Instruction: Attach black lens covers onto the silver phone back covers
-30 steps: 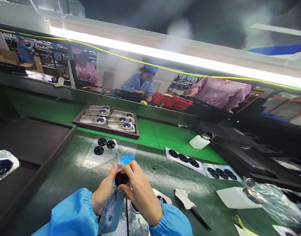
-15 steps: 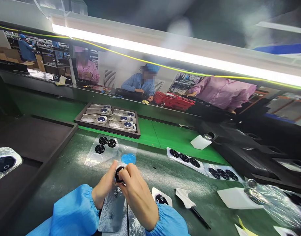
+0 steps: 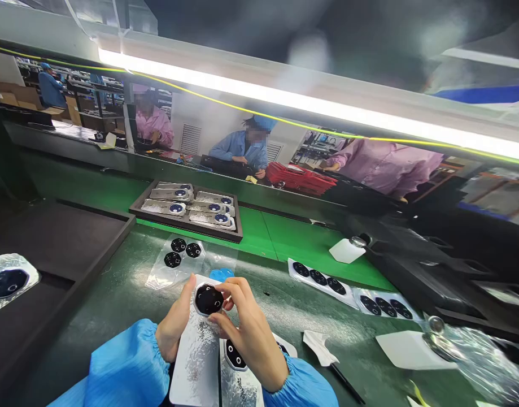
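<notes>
On the green bench mat (image 3: 115, 322), the left hand (image 3: 172, 322) grips a silver phone back (image 3: 195, 362) along its edge, fingers wrapped closely around it. The right hand (image 3: 253, 339) pinches narrowly, its fingertips (image 3: 225, 302) on the rim of a round black camera disc (image 3: 208, 299) on that phone back. A second silver phone back (image 3: 240, 381) lies just beside it at 4 o'clock, and a dark tray (image 3: 183, 232) sits at 12 o'clock.

The left hand (image 3: 173, 321) holds a silver phone back (image 3: 195, 359) upright on the bench, and the right hand (image 3: 253, 333) pinches its round black camera module (image 3: 208, 299). A second phone back (image 3: 238, 377) lies just right; a loaded tray (image 3: 185, 230) sits far.
</notes>
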A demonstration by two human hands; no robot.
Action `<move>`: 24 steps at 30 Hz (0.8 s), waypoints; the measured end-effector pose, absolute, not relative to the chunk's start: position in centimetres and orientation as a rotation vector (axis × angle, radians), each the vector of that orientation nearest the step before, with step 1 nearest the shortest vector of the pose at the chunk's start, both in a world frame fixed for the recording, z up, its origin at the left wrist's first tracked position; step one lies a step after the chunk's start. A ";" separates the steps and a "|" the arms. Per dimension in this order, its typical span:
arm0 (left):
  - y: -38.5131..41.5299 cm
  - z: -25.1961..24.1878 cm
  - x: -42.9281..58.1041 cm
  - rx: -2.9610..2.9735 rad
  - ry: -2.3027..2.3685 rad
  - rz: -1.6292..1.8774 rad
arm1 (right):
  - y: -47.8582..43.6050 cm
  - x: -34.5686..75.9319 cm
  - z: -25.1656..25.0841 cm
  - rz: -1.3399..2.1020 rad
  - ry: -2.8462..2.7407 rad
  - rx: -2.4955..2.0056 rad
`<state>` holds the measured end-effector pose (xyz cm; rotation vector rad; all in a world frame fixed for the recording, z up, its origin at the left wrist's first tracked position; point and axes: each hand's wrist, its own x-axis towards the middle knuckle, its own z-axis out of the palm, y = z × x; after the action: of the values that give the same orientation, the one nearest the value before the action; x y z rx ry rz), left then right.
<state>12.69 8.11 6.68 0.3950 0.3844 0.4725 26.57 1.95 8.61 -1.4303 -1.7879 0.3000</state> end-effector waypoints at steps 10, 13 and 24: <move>8.6 6.0 12.4 0.379 0.494 0.439 | 1.9 27.0 7.7 0.421 -1.826 -1.417; 8.4 6.4 12.5 0.371 0.511 0.443 | 1.9 27.2 7.5 0.396 -1.878 -1.423; 7.9 7.2 12.8 0.313 0.485 0.478 | 2.7 28.1 7.4 0.072 -2.066 -1.337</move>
<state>12.80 7.93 7.24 0.3126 0.4852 0.4777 28.06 2.70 7.41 -1.3370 -2.0658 0.0724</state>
